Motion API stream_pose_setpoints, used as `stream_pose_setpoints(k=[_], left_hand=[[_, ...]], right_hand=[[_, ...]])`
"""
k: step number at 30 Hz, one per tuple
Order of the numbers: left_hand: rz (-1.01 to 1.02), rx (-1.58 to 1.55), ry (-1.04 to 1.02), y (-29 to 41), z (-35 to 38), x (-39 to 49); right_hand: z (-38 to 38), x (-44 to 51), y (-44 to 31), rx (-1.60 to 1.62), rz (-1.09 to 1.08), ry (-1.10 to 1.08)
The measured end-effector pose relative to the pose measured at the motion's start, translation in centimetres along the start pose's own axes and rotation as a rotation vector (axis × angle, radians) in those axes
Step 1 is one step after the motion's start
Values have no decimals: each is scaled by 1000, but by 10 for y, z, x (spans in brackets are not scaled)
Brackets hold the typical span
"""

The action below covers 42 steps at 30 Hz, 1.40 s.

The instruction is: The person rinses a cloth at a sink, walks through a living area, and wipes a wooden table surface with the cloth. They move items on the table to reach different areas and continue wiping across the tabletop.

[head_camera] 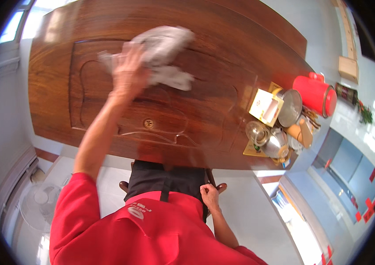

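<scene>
My left hand (pixel 129 69), blurred, reaches over the dark wooden tea table and lies palm down on a crumpled greyish-white cloth (pixel 162 49). Folds of the cloth stick out on both sides of the fingers; the part under my palm is hidden. The cloth rests on the carved, recessed panel of the table (pixel 108 114). My right hand (pixel 210 195) is curled with nothing visible in it, low beside my lap, by the wooden armrest (pixel 221 187) of the chair.
At the table's right end stand a red canister (pixel 313 94), an open yellow-white box (pixel 266 106), a metal strainer or bowl (pixel 290 107), a glass pot (pixel 257 132), a silvery kettle (pixel 276 144) and wooden tea tools. A round inlay (pixel 148 123) sits near the front edge. A fan (pixel 41 202) stands lower left.
</scene>
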<state>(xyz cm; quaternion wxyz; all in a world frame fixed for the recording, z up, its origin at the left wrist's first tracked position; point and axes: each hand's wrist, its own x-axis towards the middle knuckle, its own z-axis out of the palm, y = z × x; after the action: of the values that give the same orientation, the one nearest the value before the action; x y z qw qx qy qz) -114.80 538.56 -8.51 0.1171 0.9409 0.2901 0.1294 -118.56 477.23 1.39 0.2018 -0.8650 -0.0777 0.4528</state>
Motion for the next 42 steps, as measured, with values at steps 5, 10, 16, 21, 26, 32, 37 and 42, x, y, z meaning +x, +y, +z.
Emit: stream_pose_setpoints(k=[5,10,16,21,26,32,37,42], left_hand=[[-339,295,98,-182,-52,-57],[-564,444,50,-226,-36,-60],[9,55,101,-48,18,-28],[190,-252,-15,150,48,13],[306,-157,24,236,82,48],[566,-336,57,250,91,24],[527,-597,-277,271,44,-108],[515,-461,-167,229,6,-234]], right_hand=[[-5,21,43,-130,40,161],[0,19,66,-393,62,346],[-2,33,105,-602,-42,523],[-6,53,140,-395,-234,608],[0,51,152,-219,-370,664],[0,48,157,-156,-477,681],[7,48,158,-89,-544,770],[13,49,166,-90,-570,854]])
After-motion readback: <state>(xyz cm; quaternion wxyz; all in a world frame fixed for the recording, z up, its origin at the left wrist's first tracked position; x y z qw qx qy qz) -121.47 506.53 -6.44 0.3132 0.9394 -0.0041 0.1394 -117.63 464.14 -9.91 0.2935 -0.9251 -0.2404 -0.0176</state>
